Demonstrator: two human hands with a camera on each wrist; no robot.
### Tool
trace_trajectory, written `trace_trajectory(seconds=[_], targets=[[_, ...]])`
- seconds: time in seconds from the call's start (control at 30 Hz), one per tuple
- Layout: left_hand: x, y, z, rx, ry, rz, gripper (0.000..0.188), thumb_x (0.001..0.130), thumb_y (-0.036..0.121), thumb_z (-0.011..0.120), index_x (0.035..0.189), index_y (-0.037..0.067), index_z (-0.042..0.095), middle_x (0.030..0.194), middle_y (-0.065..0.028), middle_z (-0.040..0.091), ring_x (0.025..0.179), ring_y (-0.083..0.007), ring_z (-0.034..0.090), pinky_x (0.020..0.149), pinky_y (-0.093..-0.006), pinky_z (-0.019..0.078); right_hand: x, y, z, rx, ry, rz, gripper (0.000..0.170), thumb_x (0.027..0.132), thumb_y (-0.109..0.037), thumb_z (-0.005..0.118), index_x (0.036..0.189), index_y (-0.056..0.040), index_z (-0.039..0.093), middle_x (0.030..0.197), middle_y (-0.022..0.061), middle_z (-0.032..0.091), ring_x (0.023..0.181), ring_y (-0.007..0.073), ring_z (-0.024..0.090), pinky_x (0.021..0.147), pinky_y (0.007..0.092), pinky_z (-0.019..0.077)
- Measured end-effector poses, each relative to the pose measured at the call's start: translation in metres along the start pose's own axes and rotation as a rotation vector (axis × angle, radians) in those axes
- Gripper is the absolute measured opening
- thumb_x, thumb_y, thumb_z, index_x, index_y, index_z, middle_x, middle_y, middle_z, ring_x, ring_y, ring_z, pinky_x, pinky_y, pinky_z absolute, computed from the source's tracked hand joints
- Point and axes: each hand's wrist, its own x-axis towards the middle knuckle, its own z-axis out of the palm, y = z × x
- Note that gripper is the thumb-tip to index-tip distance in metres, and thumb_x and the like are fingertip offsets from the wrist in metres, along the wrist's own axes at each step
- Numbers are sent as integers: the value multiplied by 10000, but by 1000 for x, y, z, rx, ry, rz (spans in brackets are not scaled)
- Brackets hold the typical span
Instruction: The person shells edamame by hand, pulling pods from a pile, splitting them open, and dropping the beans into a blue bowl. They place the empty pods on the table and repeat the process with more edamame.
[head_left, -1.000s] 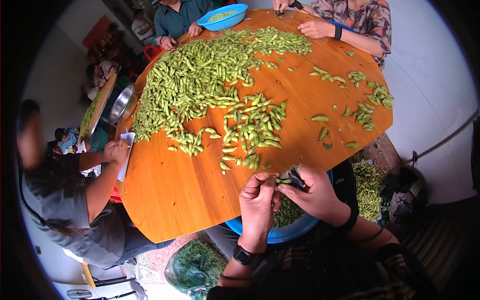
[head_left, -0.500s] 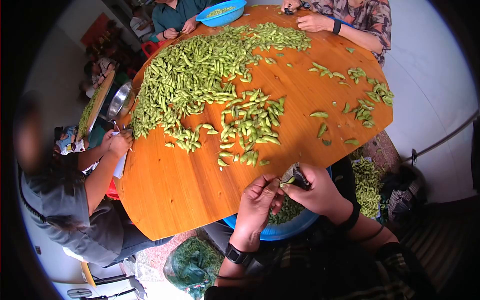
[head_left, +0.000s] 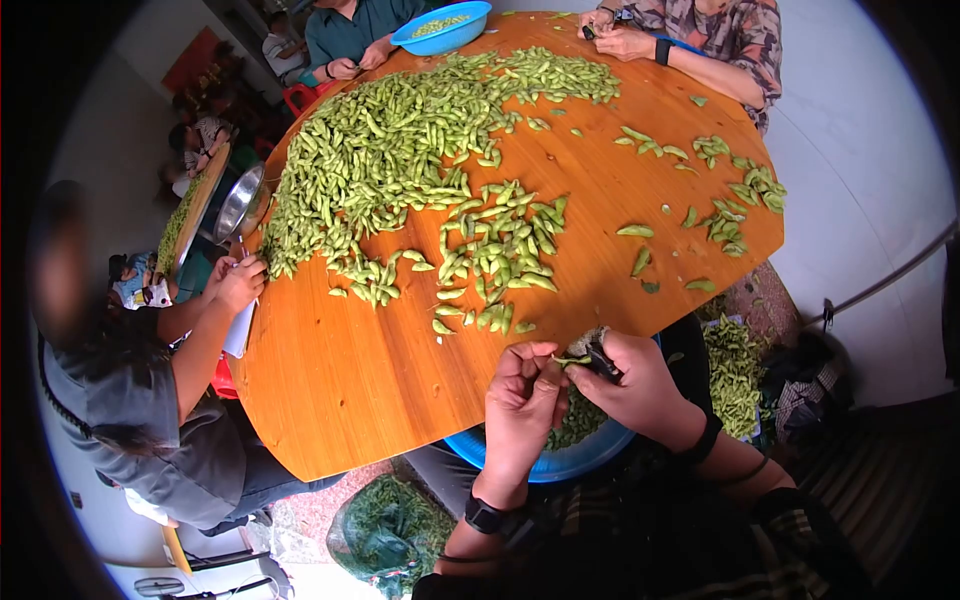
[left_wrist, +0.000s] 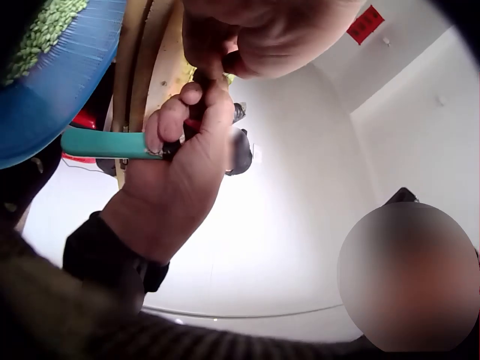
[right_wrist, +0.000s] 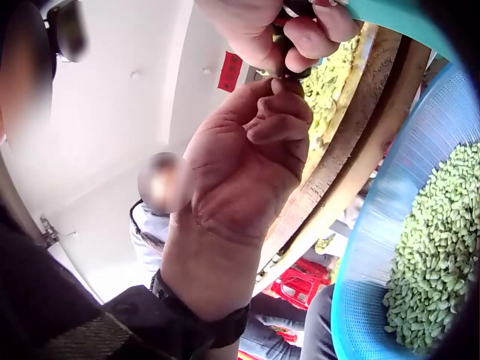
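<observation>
In the head view my left hand (head_left: 523, 400) pinches the end of a green bean pod (head_left: 571, 360) between thumb and fingertips. Facing it, my right hand (head_left: 645, 395) has its thumb against the pod's other end. The right hand also grips a dark, partly grey thing (head_left: 603, 358). From its palm a teal handle (left_wrist: 112, 143) sticks out in the left wrist view; the tool's kind is hidden. Below both hands sits a blue basin (head_left: 565, 466) of shelled green beans (right_wrist: 439, 255). A large heap of pods (head_left: 390, 150) covers the table's far left.
A small pile of pods (head_left: 500, 250) lies on the wooden table (head_left: 350, 400) ahead of my hands. Loose shells (head_left: 727, 225) are scattered at the right. Other people sit around, one beside a blue bowl (head_left: 440, 28). More pods (head_left: 735, 380) lie on the floor, near a green net bag (head_left: 390, 530).
My left fingertips have shifted slightly, and the pod now shows stretched out between my two hands. Across the table at the right, a person's hands have come closer together.
</observation>
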Motion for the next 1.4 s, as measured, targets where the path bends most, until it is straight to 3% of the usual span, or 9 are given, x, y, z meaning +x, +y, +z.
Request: trace_trajectory(seconds=[0.23,0.43,0.67,0.83,0.97,1.2,1.27,1.33,1.4], targets=[[-5,1,-2,364,-56,125,200,1001,40,478,1170,-3,576,828,-19,628,635,-75,585,561,-215,490,0,1,5,-16,36,-68,96,833,-42,649,830,20,577,656,147,579,561,276,567,538,327,449],[-5,0,-4,-46,-94,-19,141,985,8,508,1106,-11,577,844,-64,657,702,-125,656,678,-259,559,2,-4,-4,104,-36,102,66,832,-23,616,816,16,565,629,83,566,580,92,520,525,292,440],[-7,-12,0,33,13,76,82,966,39,564,1045,17,567,832,-64,661,670,-109,645,597,-239,538,-2,-1,0,141,-71,78,113,838,-46,636,808,18,548,636,91,561,591,75,490,528,287,431],[-3,-11,-4,-232,37,-13,61,970,59,566,1030,53,573,741,3,586,543,-54,497,483,-189,384,-2,2,1,-45,-39,-146,163,834,-86,677,822,22,556,666,154,578,558,274,583,515,333,436],[-6,-9,-2,-204,10,-42,58,982,48,529,1001,55,584,737,14,568,539,-47,453,474,-199,351,-3,-3,1,-36,-34,-70,165,830,-94,684,820,19,563,678,168,586,583,361,566,522,346,441],[-10,-6,-3,526,-37,276,85,980,54,542,1027,30,609,765,-11,585,587,-64,502,522,-201,402,-5,-10,-4,45,-20,-15,152,817,-96,689,814,6,576,647,130,577,539,244,562,529,334,441],[-13,-7,-9,165,-129,-26,99,978,62,542,1040,12,602,779,-38,592,631,-94,551,550,-219,445,-4,-10,-8,100,-44,40,160,814,-103,695,811,3,576,645,124,581,540,218,561,530,327,441],[-21,-2,-11,239,-148,-92,112,969,61,551,1055,13,604,769,-44,593,635,-110,574,557,-231,462,-2,-6,-17,-23,-36,64,164,804,-114,727,814,-9,602,651,51,574,585,89,497,548,288,430],[-30,1,-17,313,-166,-163,128,960,61,559,1070,15,606,759,-51,595,640,-127,597,564,-242,480,6,-2,-34,-196,124,79,211,834,-164,713,796,-5,579,617,72,540,569,86,481,532,300,426]])
